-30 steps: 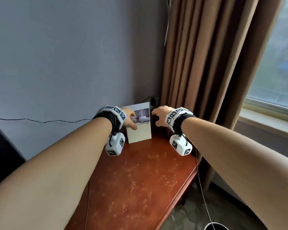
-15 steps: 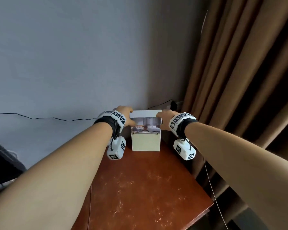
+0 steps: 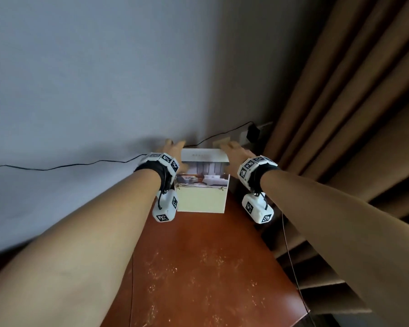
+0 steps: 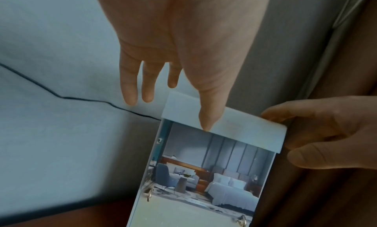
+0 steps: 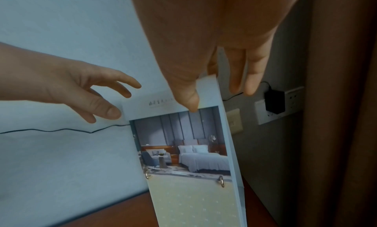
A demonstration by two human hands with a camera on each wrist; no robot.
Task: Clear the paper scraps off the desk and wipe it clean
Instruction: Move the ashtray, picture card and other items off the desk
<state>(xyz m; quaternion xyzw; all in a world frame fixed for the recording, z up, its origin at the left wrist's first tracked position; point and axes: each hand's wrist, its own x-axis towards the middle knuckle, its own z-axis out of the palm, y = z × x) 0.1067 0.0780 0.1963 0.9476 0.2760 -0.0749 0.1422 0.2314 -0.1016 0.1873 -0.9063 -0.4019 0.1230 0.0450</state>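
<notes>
The desk [image 3: 206,274] is smooth, shiny red-brown wood with pale scratchy marks, and its near end is cut off by the picture. A stiff, flat card stand [image 3: 202,185] with a bedroom photo and two small gold rings stands at the desk's far edge by the wall; the faint writing on its white top strip is too small to read. The left hand [image 4: 169,41] has straight, spread fingers with the thumb lying on that strip, and the right hand [image 5: 206,41] pinches the top corner between thumb and fingers.

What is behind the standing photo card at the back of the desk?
Behind the photo card are the grey wall, a black cable and a beige wall plate. The wall right behind the card is covered.
</notes>
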